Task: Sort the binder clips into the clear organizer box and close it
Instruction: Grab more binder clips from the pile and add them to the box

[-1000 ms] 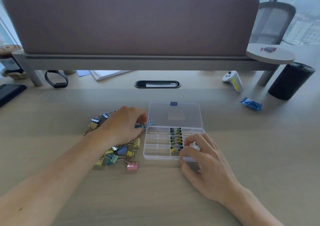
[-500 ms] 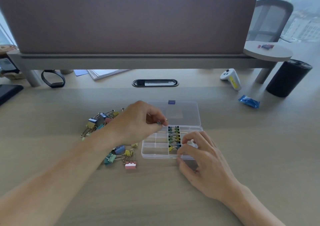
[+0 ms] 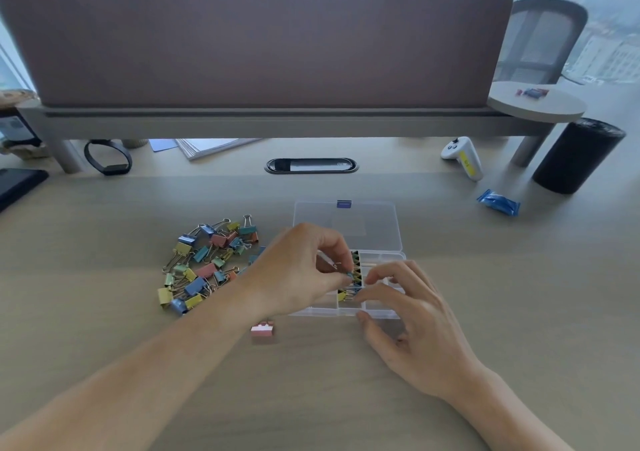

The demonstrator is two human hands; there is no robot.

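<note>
A clear organizer box (image 3: pixel 381 312) lies open on the desk, its lid (image 3: pixel 346 224) flat behind it. One middle column holds a row of small binder clips (image 3: pixel 356 263). My left hand (image 3: pixel 298 274) hovers over that column and pinches a small blue binder clip (image 3: pixel 349 274) by its wire handles. My right hand (image 3: pixel 412 322) rests at the box's front right, thumb against the front wall, fingertips on the clips in the column. A pile of coloured binder clips (image 3: pixel 204 263) lies left of the box. One pink clip (image 3: pixel 262 330) sits alone nearer me.
A desk divider panel (image 3: pixel 256 38) on a raised shelf runs across the back. Behind the box is a cable slot (image 3: pixel 311 165). A white controller (image 3: pixel 464 158), a blue packet (image 3: pixel 498 202) and a black cylinder (image 3: pixel 575 156) stand at the right; a black strap (image 3: pixel 108 157) at the left.
My left hand carried a blue clip from the pile rightward over the box to the filled column. My right hand stayed at the box's front right.
</note>
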